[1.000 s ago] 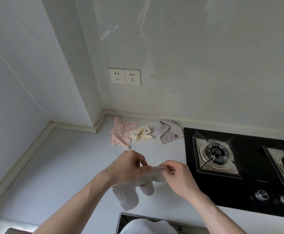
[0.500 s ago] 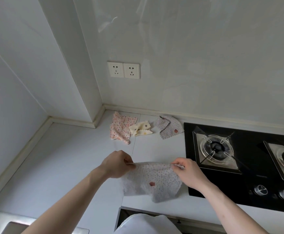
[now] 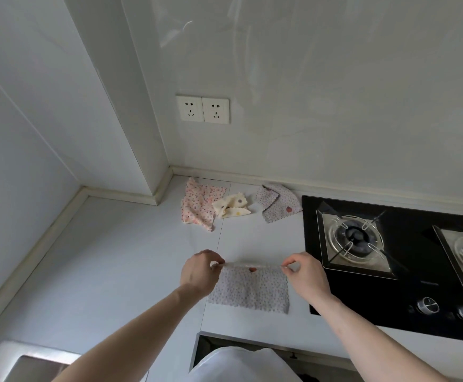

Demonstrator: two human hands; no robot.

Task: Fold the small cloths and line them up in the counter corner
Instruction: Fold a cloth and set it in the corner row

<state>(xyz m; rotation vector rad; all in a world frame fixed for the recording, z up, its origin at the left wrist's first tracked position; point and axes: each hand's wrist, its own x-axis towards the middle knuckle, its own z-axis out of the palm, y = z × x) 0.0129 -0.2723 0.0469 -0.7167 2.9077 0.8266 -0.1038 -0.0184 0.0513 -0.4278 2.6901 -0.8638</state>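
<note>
Cloth [image 3: 248, 289] now flat, stretched between hands.

- Our left hand [image 3: 198, 272] sits palm-down, fingers curled, thumb and forefinger pinching the left top corner of the cloth [image 3: 251, 289].
- Our right hand [image 3: 306, 272] mirrors it, pinching the right top corner.
- Both hands level, well apart.
- Both forearms bare, extended forward from the lower frame edge, converging slightly.
</note>
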